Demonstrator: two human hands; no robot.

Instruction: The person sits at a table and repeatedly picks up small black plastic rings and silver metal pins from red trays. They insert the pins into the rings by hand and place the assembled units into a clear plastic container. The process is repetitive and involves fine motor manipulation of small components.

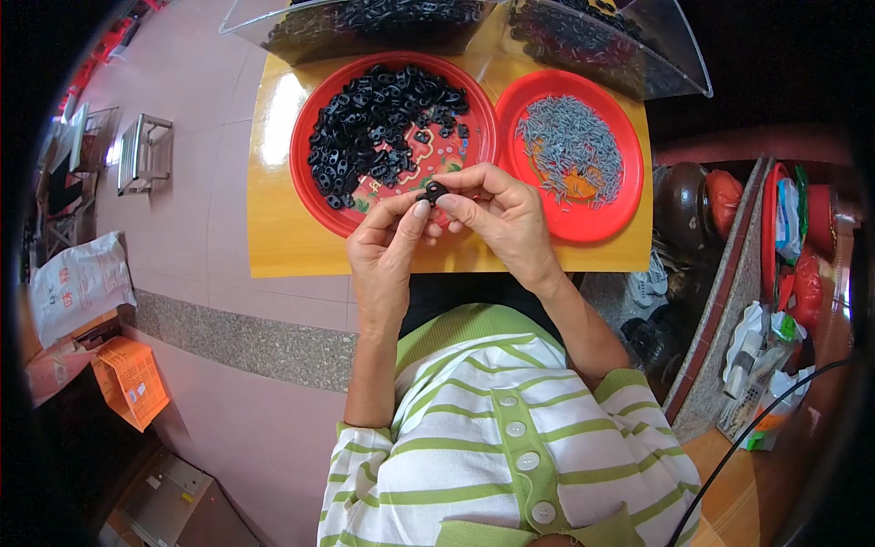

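Pinching a small black part (434,191) between thumb and forefinger on either side, my left hand (385,239) and my right hand (503,219) both grip it, so it sits right at my fingertips, in the gap between my two palms. It is held over the near side of the round red tray (469,150), with a heap of black parts (365,118) just beyond my left fingers, while grey screw-like pieces (574,132) lie in the red plate (629,159) past my right knuckles.
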